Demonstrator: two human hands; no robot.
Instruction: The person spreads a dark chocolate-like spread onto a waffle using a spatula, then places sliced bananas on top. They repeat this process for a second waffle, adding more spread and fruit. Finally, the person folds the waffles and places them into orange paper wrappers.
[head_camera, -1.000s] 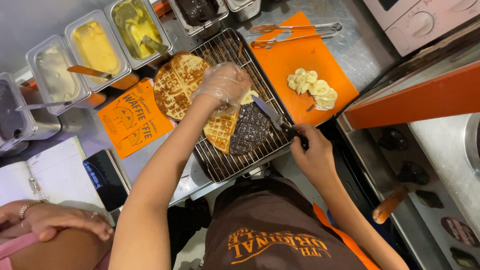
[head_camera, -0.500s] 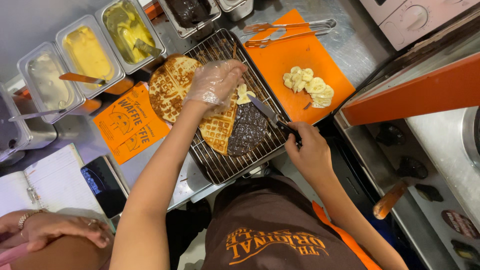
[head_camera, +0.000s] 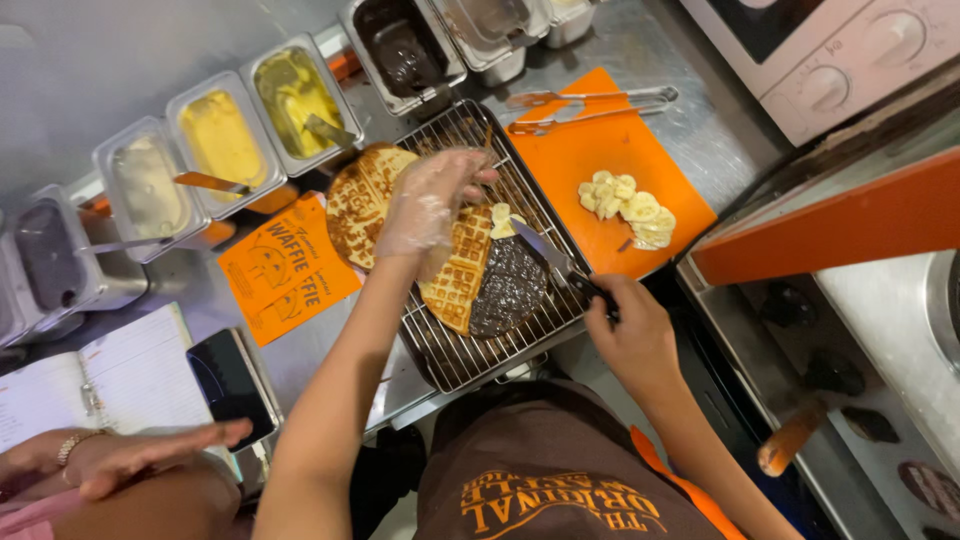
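Steel tabletop, rack (head_camera: 470, 350) at near edge keeps waffle (head_camera: 458, 280) off surface. Your left hand (head_camera: 428, 200), gloved, fingers loose, steadies it. Right hand (head_camera: 625, 335) clenched round knife (head_camera: 555, 262), blade over banana slices (head_camera: 503, 220).

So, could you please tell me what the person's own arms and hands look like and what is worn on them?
The left hand wears a thin, clear, crinkled disposable glove that ends around the wrist. The right hand is bare, with no glove. Both forearms are uncovered, no sleeves reaching them, and no watch or bracelet shows on either wrist. A dark brown apron with orange-yellow lettering covers the body below.
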